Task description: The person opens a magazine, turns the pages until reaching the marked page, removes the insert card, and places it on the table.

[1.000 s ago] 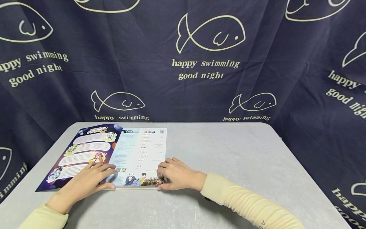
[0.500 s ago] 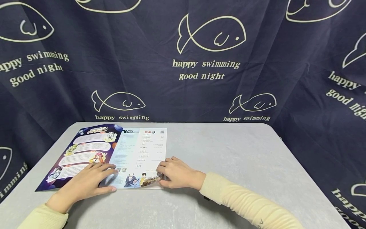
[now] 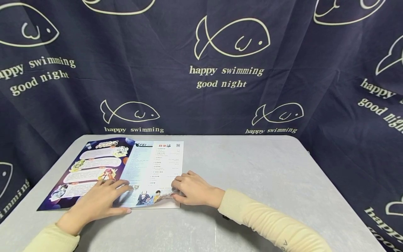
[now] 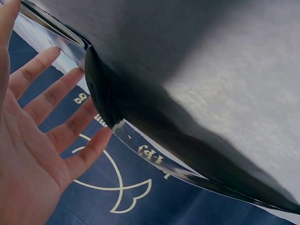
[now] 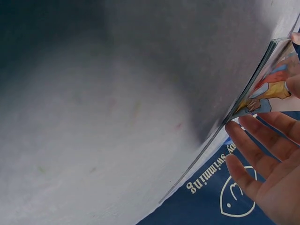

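An open magazine [image 3: 162, 164] lies on the left part of the table in the head view, its left page dark purple with cartoon figures, its right page pale with printed lists. Across the lower part near the spine rests my left hand [image 3: 99, 199], fingers spread; the left wrist view shows its fingers [image 4: 49, 101] loosely extended along the magazine's edge. At the lower right corner, my right hand [image 3: 196, 190] pinches the page, whose bottom edge curls up and bares a pale sheet beneath. In the right wrist view the lifted page [image 5: 269, 93] shows a cartoon picture beside that hand's fingers.
The grey table [image 3: 252, 168] extends to the right of the magazine and in front of it. A dark blue curtain [image 3: 176, 84] with fish outlines and lettering hangs behind the table and along both sides.
My right hand has taken the page's lower right corner and shifted slightly left and up, so the once flat corner now curls. The left hand has moved slightly right on the magazine.
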A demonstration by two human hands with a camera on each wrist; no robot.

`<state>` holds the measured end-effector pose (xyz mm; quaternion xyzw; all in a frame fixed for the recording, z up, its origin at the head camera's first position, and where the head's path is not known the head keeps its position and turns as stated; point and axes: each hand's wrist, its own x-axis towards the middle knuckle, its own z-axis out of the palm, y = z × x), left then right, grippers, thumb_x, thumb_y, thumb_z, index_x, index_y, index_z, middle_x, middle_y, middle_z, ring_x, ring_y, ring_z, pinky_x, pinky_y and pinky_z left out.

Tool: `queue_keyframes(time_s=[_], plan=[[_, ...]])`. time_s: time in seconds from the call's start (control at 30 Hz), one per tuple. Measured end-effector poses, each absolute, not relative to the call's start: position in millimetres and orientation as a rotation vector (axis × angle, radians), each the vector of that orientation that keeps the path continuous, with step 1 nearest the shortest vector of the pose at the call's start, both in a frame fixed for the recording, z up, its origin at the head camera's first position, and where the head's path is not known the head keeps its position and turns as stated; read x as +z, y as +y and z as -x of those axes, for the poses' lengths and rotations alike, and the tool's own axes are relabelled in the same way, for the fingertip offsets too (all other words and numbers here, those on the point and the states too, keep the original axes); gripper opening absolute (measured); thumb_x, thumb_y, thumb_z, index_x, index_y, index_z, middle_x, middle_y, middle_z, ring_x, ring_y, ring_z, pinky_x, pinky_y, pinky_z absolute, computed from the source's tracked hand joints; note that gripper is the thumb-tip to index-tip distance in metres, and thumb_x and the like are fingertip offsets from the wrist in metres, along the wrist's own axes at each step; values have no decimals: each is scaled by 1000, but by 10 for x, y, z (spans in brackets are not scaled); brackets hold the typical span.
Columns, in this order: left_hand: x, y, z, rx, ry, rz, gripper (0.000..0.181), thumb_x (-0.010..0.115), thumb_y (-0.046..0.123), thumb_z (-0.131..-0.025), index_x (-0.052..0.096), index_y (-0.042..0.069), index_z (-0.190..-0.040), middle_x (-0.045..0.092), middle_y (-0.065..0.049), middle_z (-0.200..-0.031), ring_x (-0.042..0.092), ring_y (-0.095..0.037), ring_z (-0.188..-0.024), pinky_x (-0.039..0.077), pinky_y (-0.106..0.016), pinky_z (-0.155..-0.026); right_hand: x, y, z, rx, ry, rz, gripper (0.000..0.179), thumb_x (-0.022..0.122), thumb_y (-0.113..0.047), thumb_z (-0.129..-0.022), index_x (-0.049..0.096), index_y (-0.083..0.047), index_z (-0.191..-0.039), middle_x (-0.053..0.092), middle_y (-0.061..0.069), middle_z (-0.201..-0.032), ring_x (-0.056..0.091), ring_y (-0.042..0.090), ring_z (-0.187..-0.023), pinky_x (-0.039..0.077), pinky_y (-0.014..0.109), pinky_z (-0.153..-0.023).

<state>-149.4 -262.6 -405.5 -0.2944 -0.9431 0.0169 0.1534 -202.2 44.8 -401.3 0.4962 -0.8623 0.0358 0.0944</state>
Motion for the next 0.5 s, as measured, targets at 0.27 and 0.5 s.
queue_keyframes(time_s=[0.27,0.5], plan=[[-4048,-2589,1490,76,-2717,819,65,58,72,-67,62,23,-109,61,0,-106,59,-30,-88,45,-55,-75,-3988,431,2018,108,-2555,-1439,24,51,-38,-88,62,-18,-96,62,-10,-89,52,4,-73,39,23,-72],[-4046,-2590,1487,57,-2696,832,56,62,64,-70,64,24,-108,62,1,-106,60,-29,-89,45,-55,-77,-3985,436,2016,139,-2556,-1424,24,51,-37,-88,63,-17,-97,63,-10,-90,57,5,-78,40,24,-74]])
